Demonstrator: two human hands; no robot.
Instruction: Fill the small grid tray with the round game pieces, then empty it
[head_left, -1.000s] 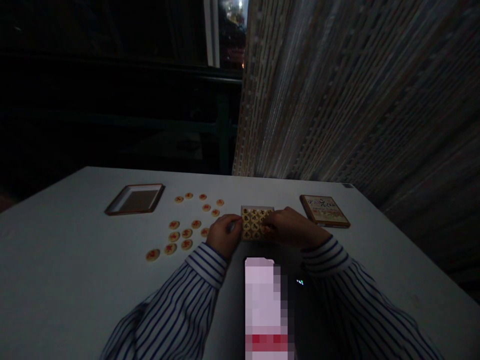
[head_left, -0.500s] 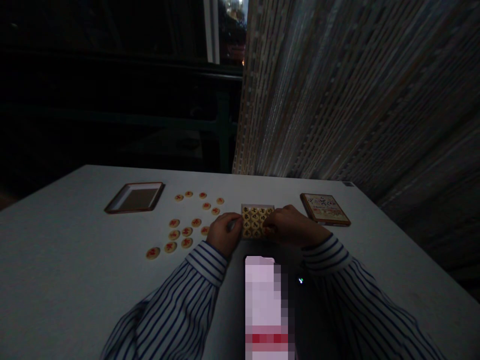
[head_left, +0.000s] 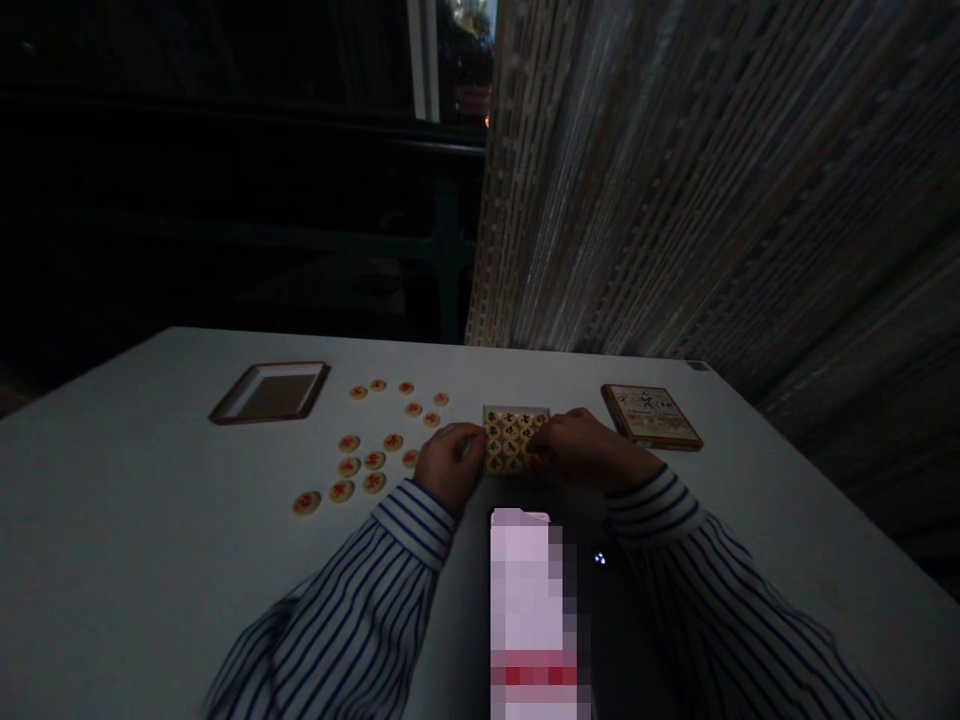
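Note:
A small rectangular box (head_left: 516, 409) sits on the table in front of me, with round Chinese chess pieces (head_left: 510, 440) in rows, black characters facing up. My left hand (head_left: 448, 468) is closed around the left side of this box. From the right, my right hand (head_left: 576, 448) reaches over the box's near right part, fingers bent and pressed together at a piece there; the fingertips are partly hidden. Left of my left hand, several loose pieces with red characters (head_left: 373, 461) lie spread on the table, one partly covered by that hand.
A shallow open tray or lid (head_left: 319, 385) lies at the far left of the white table (head_left: 150, 480). At the right is a closed flat box (head_left: 654, 415) with a printed cover. A lit phone (head_left: 525, 590) lies between my forearms. Behind the table hangs a string curtain (head_left: 600, 200).
Both hands stay at the box in almost the same place. The view has shifted very slightly; the loose red pieces have not moved.

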